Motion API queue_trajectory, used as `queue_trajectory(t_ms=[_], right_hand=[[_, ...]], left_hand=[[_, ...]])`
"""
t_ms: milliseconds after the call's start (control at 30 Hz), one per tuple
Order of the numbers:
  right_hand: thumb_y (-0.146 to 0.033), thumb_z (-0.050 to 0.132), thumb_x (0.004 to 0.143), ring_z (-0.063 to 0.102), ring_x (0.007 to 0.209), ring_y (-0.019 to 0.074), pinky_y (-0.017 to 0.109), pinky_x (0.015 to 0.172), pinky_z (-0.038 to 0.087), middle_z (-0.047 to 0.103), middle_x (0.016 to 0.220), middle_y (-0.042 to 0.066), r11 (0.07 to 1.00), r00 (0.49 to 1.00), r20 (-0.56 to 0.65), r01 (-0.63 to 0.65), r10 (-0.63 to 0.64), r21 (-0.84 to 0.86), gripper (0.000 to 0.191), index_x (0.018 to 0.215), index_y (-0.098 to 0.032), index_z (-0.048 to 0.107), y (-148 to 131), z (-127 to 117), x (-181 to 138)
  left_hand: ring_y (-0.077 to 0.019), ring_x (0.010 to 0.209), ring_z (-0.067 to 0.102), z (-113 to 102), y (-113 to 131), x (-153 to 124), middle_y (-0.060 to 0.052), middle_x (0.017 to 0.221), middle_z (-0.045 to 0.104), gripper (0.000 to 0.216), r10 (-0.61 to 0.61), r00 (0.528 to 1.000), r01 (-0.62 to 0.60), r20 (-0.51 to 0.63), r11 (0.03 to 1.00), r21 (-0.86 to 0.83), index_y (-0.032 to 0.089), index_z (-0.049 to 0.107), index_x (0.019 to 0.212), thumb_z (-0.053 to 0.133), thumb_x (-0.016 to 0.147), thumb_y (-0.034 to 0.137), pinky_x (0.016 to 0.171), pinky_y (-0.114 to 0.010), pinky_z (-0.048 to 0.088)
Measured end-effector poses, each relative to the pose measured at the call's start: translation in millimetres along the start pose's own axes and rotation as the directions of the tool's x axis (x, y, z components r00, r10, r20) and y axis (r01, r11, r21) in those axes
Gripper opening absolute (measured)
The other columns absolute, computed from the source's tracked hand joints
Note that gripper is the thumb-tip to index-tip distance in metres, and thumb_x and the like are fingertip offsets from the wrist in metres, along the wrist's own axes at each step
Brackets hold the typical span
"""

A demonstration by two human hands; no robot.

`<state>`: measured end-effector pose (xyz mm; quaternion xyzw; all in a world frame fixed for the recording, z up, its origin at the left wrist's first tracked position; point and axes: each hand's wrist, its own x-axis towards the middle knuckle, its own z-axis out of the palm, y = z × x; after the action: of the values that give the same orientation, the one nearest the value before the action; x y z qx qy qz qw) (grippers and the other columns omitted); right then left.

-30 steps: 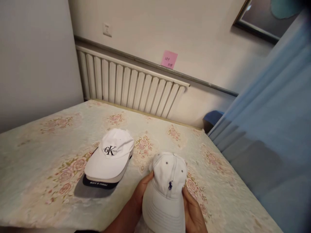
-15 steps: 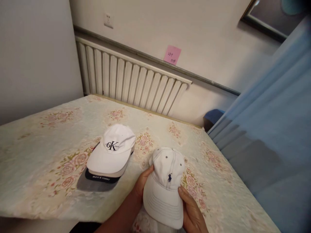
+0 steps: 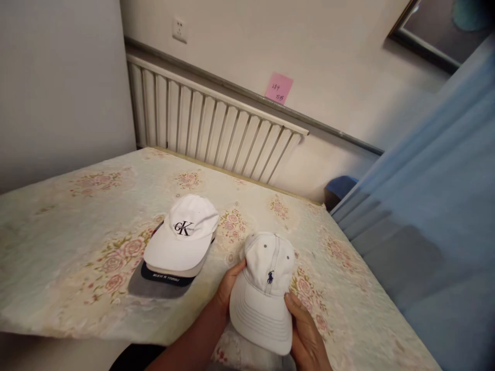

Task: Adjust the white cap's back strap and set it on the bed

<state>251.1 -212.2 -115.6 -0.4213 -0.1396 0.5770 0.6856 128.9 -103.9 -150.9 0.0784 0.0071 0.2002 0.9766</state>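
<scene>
A white baseball cap (image 3: pixel 265 288) with a small dark blue horse-rider emblem is held between my two hands, its brim toward me. My left hand (image 3: pixel 229 286) grips its left side, the thumb lying along the crown's lower edge. On the opposite side, my right hand (image 3: pixel 305 330) holds it near where brim and crown meet, thumb on top. The fingers beneath the cap are hidden. To the left, a white cap with black letters (image 3: pixel 183 234) lies on top of other caps; a dark brim with white lettering (image 3: pixel 167 276) sticks out below it.
The caps are over a table with a floral cloth (image 3: pixel 247 206). Behind it stand a white radiator (image 3: pixel 216 123) and a wall bearing a pink note (image 3: pixel 279 88). A blue curtain (image 3: pixel 425 221) hangs at the right, beside a blue object (image 3: pixel 340 186).
The view has shifted slightly, so the stacked caps appear a little further right and higher. Both hands keep hold of the white cap, which has barely moved.
</scene>
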Motion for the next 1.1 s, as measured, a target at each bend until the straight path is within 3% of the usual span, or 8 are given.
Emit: queue_trajectory(t_ms=[233,367,633,767,1100], right_hand=[[-0.031,0.077,0.061,0.061,0.106,0.0277,0.043,0.092,0.048,0.072,0.099,0.009,0.995,0.997,-0.053,0.047,-0.052,-0.087,0.042,0.101,-0.02,0.068,-3,-5,0],[-0.027,0.078,0.06,0.063,0.103,0.0267,0.04,0.092,0.049,0.074,0.092,0.008,0.995,0.995,-0.083,0.044,-0.051,-0.084,0.038,0.097,-0.019,0.069,-5,-4,0],[-0.024,0.074,0.067,0.064,0.1,0.0244,0.039,0.089,0.05,0.073,0.097,0.008,0.995,0.995,-0.031,0.096,-0.096,-0.013,0.035,0.101,-0.018,0.068,-14,12,-7],[-0.024,0.073,0.068,0.064,0.1,0.025,0.04,0.089,0.049,0.071,0.102,0.009,0.995,0.995,-0.004,0.1,-0.1,0.0,0.047,0.114,-0.018,0.062,-15,18,-7],[-0.021,0.076,0.065,0.067,0.09,0.0245,0.039,0.087,0.05,0.074,0.089,0.008,0.997,0.996,-0.011,0.083,-0.083,-0.004,0.048,0.112,-0.018,0.063,-6,11,-1]], left_hand=[[-0.0323,0.1,0.063,-4,-2,3,-0.017,0.102,0.069,0.062,0.006,1.0,-0.006,0.006,1.0,0.018,0.005,0.055,0.122,0.044,0.084,0.051,0.096,-0.042,0.036],[-0.0318,0.102,0.062,-5,-2,5,-0.017,0.103,0.069,0.062,-0.022,1.0,0.021,0.02,1.0,0.023,0.004,0.054,0.123,0.043,0.084,0.052,0.097,-0.042,0.037],[-0.0309,0.105,0.06,-8,-5,-2,-0.017,0.103,0.069,0.058,-0.009,1.0,0.009,-0.004,0.999,0.038,0.002,0.057,0.119,0.044,0.085,0.047,0.097,-0.041,0.037],[-0.032,0.105,0.06,-10,-7,-6,-0.017,0.101,0.07,0.058,-0.005,1.0,0.005,0.008,1.0,0.031,0.002,0.057,0.119,0.045,0.083,0.045,0.098,-0.042,0.036],[-0.0325,0.103,0.061,-31,-8,-8,-0.016,0.097,0.071,0.053,0.059,0.998,-0.058,-0.008,0.998,0.022,0.0,0.057,0.119,0.046,0.081,0.035,0.097,-0.043,0.036]])
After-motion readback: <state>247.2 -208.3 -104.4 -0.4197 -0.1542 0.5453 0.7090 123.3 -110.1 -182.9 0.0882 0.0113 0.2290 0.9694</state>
